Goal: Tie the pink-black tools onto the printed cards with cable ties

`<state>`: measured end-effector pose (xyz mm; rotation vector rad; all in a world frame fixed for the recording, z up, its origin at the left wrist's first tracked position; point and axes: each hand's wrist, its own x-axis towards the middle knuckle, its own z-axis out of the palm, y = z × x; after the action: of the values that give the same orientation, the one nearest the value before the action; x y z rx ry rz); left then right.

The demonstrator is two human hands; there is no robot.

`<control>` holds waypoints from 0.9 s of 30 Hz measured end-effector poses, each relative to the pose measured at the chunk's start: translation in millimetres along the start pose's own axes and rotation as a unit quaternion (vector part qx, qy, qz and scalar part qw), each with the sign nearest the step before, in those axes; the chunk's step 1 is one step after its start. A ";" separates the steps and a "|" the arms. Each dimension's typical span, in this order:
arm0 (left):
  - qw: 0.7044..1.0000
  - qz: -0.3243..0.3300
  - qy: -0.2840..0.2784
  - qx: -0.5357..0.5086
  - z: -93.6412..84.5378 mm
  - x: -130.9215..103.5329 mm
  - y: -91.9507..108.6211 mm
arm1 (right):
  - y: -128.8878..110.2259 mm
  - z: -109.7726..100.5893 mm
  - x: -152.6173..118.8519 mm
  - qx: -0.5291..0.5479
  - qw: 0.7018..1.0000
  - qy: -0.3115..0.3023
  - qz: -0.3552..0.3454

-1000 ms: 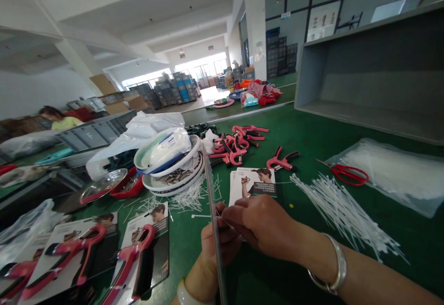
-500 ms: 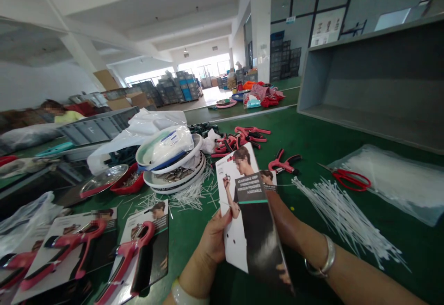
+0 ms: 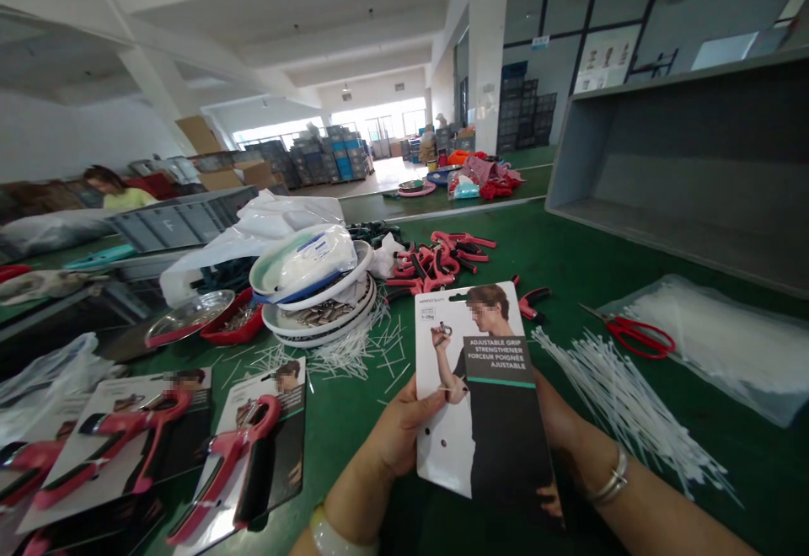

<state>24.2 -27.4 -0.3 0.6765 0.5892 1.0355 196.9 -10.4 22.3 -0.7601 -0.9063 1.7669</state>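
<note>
A printed cardboard backing card (image 3: 506, 430) for a grip strengthener stands tilted in front of me, its printed face toward me. My left hand (image 3: 404, 421) is closed on its left edge, thumb on the front. Behind the card's right edge is my right hand (image 3: 556, 408); the card hides its fingers. Two pink and black hand grips, one nearer (image 3: 231, 455) and one further left (image 3: 120, 438), lie on matching cards at my left. Past the card is a heap of pink hand grips (image 3: 442, 259). Another hand grip (image 3: 534, 302) is partly covered by the card.
White cable ties (image 3: 632, 408) lie at the right, near red-handled scissors (image 3: 641, 337) and a clear bag of ties (image 3: 726, 345). A grey crate (image 3: 683, 160) stands on its side behind. Stacked bowls (image 3: 316, 312) hold metal parts. Someone in yellow (image 3: 126, 195) is far left.
The card has turned to face me more squarely and shifted slightly right and down. A second card that showed behind it is now out of sight.
</note>
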 end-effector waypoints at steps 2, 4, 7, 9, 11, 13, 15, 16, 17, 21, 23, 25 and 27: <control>1.000 0.002 0.002 -0.005 2.5 -0.3 -1.2 | 3.6 -0.8 -2.2 0.039 0.997 0.005 0.066; 1.000 0.006 0.004 -0.010 5.0 -0.6 -1.9 | 5.6 1.0 -3.8 0.057 0.995 0.036 0.067; 1.000 0.022 0.014 -0.015 6.6 -0.4 -2.8 | 1.6 1.6 -1.4 0.041 0.996 0.067 0.039; 0.999 0.035 0.021 -0.014 5.9 0.3 -3.4 | -7.3 -2.5 2.8 0.010 0.995 0.094 -0.023; 0.999 0.044 0.026 -0.007 4.4 1.4 -4.1 | -20.0 -8.0 5.2 -0.093 0.969 0.144 -0.180; 0.998 0.044 0.035 0.012 3.5 2.9 -5.0 | -32.3 -10.7 2.9 -0.280 0.882 0.155 -0.345; 0.997 0.050 0.051 0.038 3.9 4.1 -5.6 | -39.2 -8.0 -2.7 -0.474 0.771 0.102 -0.413; 0.995 0.054 0.059 0.054 4.7 4.5 -5.6 | -39.6 -5.0 -5.3 -0.552 0.720 0.067 -0.415; 0.993 0.058 0.067 0.071 5.8 4.6 -5.4 | -38.0 -1.5 -6.9 -0.627 0.660 0.038 -0.411; 0.987 0.058 0.091 0.120 9.9 3.9 -3.0 | -23.5 6.6 -2.8 -0.734 0.519 -0.025 -0.437; 0.985 0.052 0.098 0.130 10.3 3.7 -2.3 | -19.7 5.6 0.5 -0.678 0.569 -0.032 -0.464; 0.984 0.050 0.104 0.133 9.8 4.0 -2.1 | -20.2 2.7 1.3 -0.600 0.644 -0.013 -0.475; 0.985 0.050 0.112 0.121 9.4 4.9 -1.9 | -23.2 -1.3 0.1 -0.538 0.705 0.019 -0.461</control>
<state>33.9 -25.6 3.9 0.8142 0.8953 1.1530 208.9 -4.1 41.2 -0.7780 -1.8938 0.1959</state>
